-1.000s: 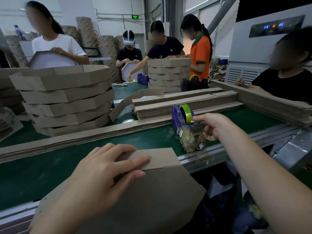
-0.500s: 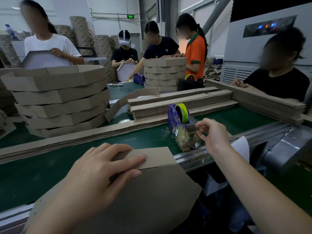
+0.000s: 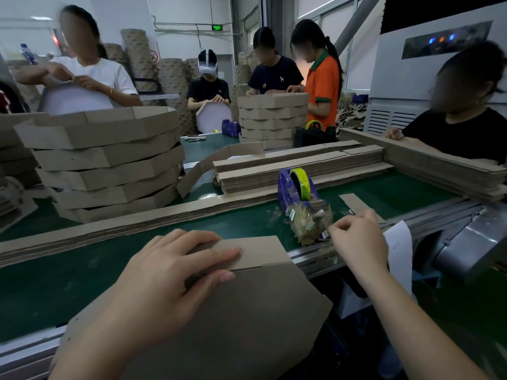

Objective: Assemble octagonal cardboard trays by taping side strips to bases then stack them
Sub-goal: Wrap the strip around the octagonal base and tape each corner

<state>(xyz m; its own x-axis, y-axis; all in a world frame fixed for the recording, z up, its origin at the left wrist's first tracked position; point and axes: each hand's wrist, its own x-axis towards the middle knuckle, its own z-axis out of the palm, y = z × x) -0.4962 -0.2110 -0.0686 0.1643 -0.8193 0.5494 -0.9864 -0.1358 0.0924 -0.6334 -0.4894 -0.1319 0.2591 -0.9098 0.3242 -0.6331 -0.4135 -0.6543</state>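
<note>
An octagonal cardboard base [image 3: 247, 325] stands tilted against the near edge of the green belt. A cardboard side strip [image 3: 260, 250] rises behind its top edge. My left hand [image 3: 170, 272] holds strip and base together, fingers over the strip and thumb on the base's face. My right hand [image 3: 356, 237] is just right of the purple tape dispenser [image 3: 297, 187] with its yellow-green roll. Its fingertips are pinched together at the dispenser's cutter end, apparently on a piece of clear tape that barely shows.
A stack of finished trays [image 3: 109, 165] stands at the left. Piles of flat strips [image 3: 288, 168] lie behind the dispenser, and long strips [image 3: 109, 226] run across the belt. More strips [image 3: 439, 165] lie at the right. Several people work around the table.
My right hand has drawn back from the dispenser's roll toward me, down to its cutter end. My left hand stays on the strip and base.
</note>
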